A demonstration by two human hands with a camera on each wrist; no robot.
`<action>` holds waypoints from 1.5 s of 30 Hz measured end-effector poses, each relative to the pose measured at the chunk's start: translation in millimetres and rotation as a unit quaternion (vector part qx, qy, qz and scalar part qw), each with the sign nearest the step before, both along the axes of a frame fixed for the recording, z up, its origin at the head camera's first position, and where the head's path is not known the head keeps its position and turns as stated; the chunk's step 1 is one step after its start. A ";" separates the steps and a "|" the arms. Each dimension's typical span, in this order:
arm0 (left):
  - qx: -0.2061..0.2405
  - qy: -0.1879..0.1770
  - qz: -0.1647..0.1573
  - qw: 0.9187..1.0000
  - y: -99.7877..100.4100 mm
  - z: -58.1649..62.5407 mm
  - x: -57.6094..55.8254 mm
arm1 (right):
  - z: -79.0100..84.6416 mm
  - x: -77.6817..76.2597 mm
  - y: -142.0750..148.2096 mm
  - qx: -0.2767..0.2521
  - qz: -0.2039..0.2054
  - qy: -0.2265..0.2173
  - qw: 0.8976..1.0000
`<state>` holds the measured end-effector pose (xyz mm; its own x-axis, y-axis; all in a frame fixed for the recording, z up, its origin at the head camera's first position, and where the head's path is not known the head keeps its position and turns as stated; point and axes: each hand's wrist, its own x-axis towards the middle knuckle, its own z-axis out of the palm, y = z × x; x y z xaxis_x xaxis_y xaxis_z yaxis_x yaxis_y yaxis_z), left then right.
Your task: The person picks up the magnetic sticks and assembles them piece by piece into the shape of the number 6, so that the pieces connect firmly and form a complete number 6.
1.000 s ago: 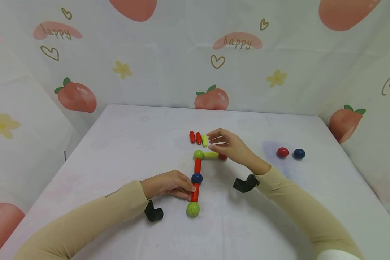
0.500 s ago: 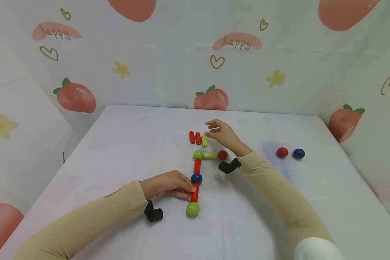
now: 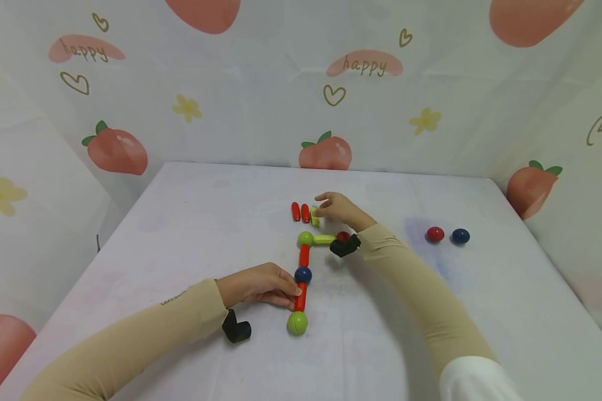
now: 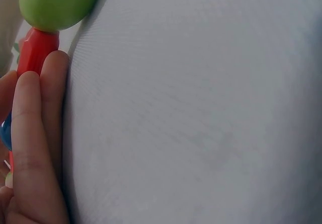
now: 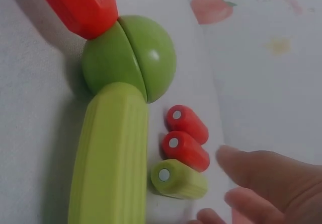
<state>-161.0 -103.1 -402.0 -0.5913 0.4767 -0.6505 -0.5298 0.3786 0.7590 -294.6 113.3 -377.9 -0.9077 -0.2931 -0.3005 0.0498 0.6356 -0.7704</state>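
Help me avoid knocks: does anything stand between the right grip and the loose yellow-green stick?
Nothing visible does. In the head view, the right grip is at the right side of the loose yellow-green stick; the two loose red sticks lie on its other side.

A faceted red rod [image 3: 301, 301] was pinched in the left hand [image 3: 261, 284], joined to a glossy green ball [image 3: 297, 323] on that hand's near side and a blue ball [image 3: 303, 275] on its far side. Just beside the right hand [image 3: 342, 210], a separate yellow-green rod [image 5: 186, 181] lay on its side, a pale round disc [image 5: 164, 174] in one end.
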 end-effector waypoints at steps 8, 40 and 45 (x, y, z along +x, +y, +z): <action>0.001 0.000 0.000 1.000 -0.9 0.4 0.0 | -5.6 -3.6 -2.5 0.015 0.008 -0.036 0.999; 0.002 0.007 -0.004 1.000 -0.5 3.5 2.4 | -5.7 5.7 -7.3 0.022 -0.006 0.004 1.000; 0.003 0.007 -0.003 1.000 -0.1 3.8 2.4 | -3.9 7.0 -2.8 0.020 -0.013 0.020 1.000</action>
<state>-158.6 -103.3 -398.1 -0.5976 0.4831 -0.6400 -0.5174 0.3774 0.7680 -287.6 110.5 -381.8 -0.9264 -0.2580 -0.2741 0.0358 0.6645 -0.7464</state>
